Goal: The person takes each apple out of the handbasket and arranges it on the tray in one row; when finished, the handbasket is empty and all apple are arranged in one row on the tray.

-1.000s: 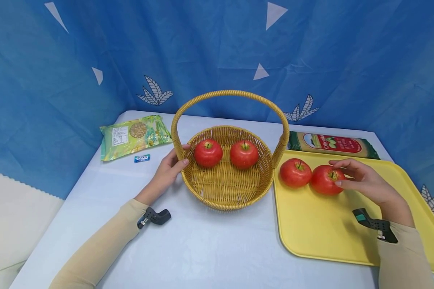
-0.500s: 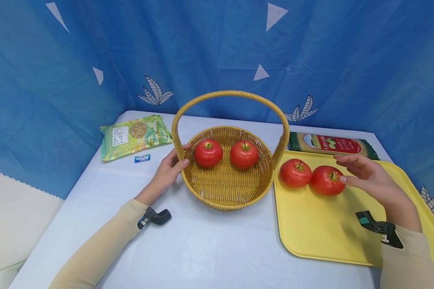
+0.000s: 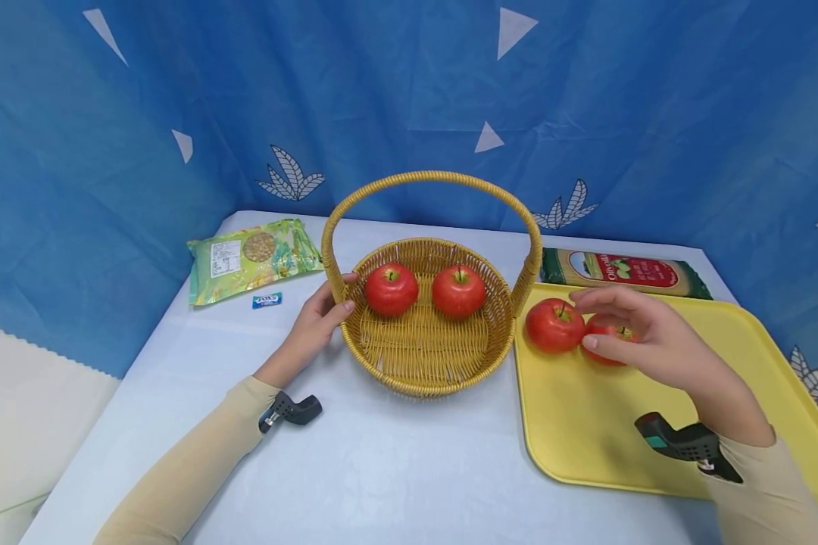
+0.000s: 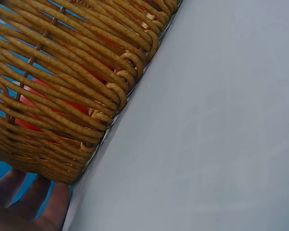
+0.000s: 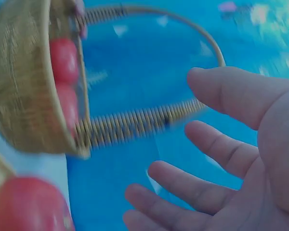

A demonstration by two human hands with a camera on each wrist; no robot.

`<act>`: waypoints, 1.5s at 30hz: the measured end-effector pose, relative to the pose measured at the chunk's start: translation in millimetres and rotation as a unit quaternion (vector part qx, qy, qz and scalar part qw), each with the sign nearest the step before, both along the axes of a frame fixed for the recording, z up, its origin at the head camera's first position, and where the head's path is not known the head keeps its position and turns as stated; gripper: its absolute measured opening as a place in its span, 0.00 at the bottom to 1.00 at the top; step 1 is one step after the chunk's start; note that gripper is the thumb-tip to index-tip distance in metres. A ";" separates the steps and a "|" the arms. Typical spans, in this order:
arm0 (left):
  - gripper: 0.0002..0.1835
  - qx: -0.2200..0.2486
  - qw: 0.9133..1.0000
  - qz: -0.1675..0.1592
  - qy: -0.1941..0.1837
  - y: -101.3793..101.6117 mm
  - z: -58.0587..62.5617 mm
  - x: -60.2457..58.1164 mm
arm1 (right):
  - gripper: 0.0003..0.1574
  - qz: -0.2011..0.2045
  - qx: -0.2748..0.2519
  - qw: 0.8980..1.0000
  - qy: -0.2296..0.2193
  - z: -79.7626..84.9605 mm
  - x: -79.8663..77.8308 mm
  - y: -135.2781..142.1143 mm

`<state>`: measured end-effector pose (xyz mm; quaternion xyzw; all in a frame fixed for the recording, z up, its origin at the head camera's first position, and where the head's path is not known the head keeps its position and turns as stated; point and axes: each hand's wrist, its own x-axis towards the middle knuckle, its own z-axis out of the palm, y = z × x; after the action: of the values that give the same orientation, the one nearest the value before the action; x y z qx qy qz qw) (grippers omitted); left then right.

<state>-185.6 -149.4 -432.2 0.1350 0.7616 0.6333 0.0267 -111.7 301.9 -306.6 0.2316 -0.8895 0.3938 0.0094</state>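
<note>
A wicker basket with a tall arched handle stands mid-table, with two red apples side by side inside it. My left hand grips the basket's left rim by the handle's base, thumb over the edge; the left wrist view shows its fingers against the woven wall. Over the yellow tray, my right hand hovers with spread fingers, holding nothing. Beneath it lies one apple, partly hidden by the hand. Touching that one on its left is another apple, also on the tray.
A green snack bag and a small blue packet lie left of the basket. Behind the tray is a long dark green package with a red label. A blue curtain hangs along the table's back edge.
My right hand draws back from the right-hand tray apple, fingers opening, then shifts left over it toward the other tray apple. The left hand and basket stay put.
</note>
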 end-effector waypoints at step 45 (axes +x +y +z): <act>0.27 -0.001 1.000 -0.003 0.004 -1.4 -1.7 -1.1 | 0.44 -0.066 0.045 0.993 -0.084 -58.8 -92.5 -152.7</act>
<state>-186.6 -150.8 -433.9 0.1402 0.7621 0.6316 0.0260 -204.2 149.2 -365.4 0.1384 -0.9174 0.3698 -0.0497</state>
